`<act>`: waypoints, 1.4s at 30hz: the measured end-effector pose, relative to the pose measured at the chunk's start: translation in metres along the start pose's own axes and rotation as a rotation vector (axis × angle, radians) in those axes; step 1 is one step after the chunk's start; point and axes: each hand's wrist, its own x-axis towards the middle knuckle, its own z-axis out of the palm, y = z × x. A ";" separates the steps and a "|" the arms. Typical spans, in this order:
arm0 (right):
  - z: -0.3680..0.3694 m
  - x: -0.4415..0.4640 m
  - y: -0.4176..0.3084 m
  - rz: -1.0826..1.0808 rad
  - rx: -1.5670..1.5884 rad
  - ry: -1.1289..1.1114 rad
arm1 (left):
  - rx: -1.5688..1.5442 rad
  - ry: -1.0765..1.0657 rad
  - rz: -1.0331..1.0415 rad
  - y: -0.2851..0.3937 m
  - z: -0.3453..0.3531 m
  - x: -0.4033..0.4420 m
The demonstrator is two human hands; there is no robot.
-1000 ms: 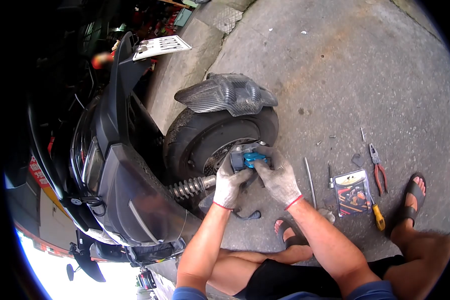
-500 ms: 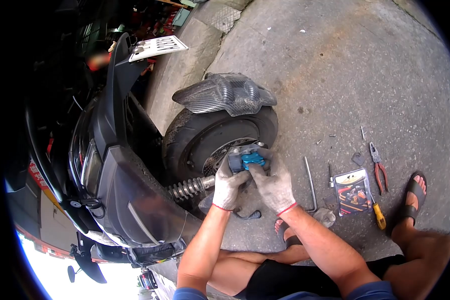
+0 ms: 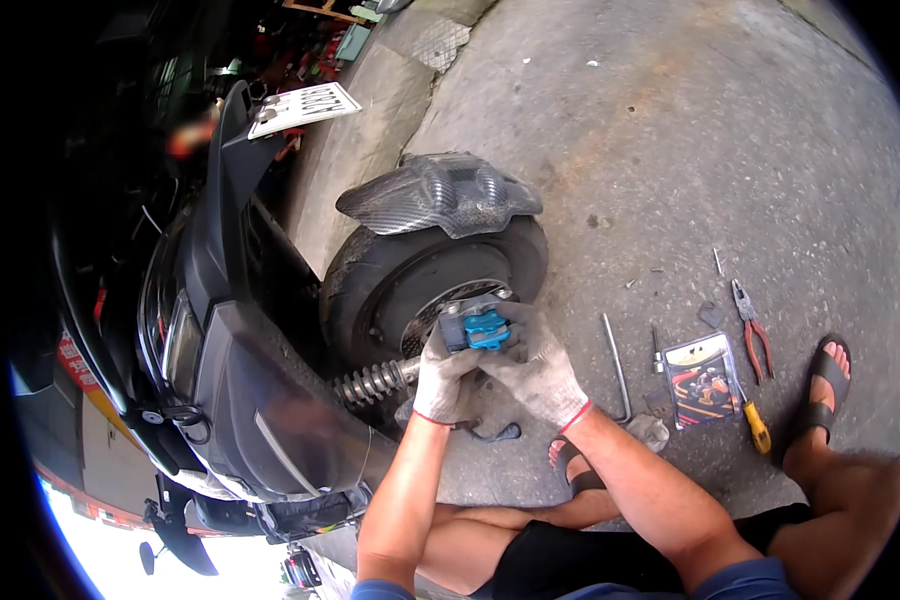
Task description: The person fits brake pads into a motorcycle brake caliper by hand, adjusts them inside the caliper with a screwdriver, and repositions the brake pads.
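In front of the rear wheel (image 3: 365, 285), my gloved left hand (image 3: 445, 378) is closed around a grey brake caliper (image 3: 454, 331). Blue brake pads (image 3: 487, 330) show in the caliper's opening, facing me. My gloved right hand (image 3: 540, 365) grips the caliper's right side, its fingers beside the blue pads. Some fingertips are hidden behind the part. Just beyond the caliper is the drilled brake disc (image 3: 432, 297), partly covered by my hands. A coil spring shock absorber (image 3: 368, 384) runs to the left of my left hand.
The scooter body (image 3: 270, 400) fills the left side, below a carbon-pattern fender (image 3: 440, 195). On the ground at right lie an L-shaped wrench (image 3: 617, 368), a blister package (image 3: 703, 380), red-handled pliers (image 3: 751, 325), a yellow-handled screwdriver (image 3: 757, 428) and a crumpled plastic bag (image 3: 649, 432).
The caliper and both hands have shifted slightly left. My right fingers have moved off the front of the blue pads, so more of them shows. The camera view has shifted a little.
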 end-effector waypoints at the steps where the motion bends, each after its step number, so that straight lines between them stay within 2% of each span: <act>1: 0.000 0.000 0.000 -0.001 0.000 0.007 | 0.002 -0.005 -0.004 0.000 -0.001 0.000; 8: -0.006 -0.001 -0.009 -0.121 -0.198 0.008 | 0.055 -0.013 0.002 -0.002 -0.013 0.003; 10: -0.006 0.001 -0.013 -0.225 -0.334 0.036 | 0.036 -0.023 0.019 -0.001 -0.013 0.004; 11: -0.006 0.002 -0.012 -0.223 -0.332 0.039 | 0.038 -0.024 0.017 -0.001 -0.011 0.004; 13: -0.006 0.004 -0.010 -0.358 -0.357 0.089 | 0.043 -0.027 0.022 0.000 -0.008 0.004; 14: -0.007 0.003 -0.012 -0.357 -0.357 0.092 | 0.044 -0.028 0.020 -0.001 -0.010 0.005; 16: -0.010 0.001 -0.017 -0.133 -0.282 0.000 | 0.030 -0.030 0.009 -0.002 -0.014 0.006; 23: -0.008 0.004 -0.013 -0.160 -0.266 0.032 | -0.035 -0.052 0.021 -0.001 -0.014 0.008; 29: -0.013 0.003 -0.021 -0.050 -0.230 -0.011 | -0.075 -0.081 -0.009 0.001 -0.016 0.008; 31: -0.012 0.003 -0.016 -0.167 -0.294 0.060 | -0.070 -0.083 -0.004 0.000 -0.017 0.008; 35: -0.013 0.006 -0.019 -0.260 -0.359 0.091 | -0.032 -0.073 0.013 -0.003 -0.021 0.011; 37: -0.012 0.010 -0.025 -0.400 -0.344 0.097 | -0.013 -0.089 0.023 0.003 -0.008 0.010; 42: -0.016 0.023 -0.019 -0.429 -0.482 0.064 | 0.207 0.032 -0.010 0.005 0.003 0.013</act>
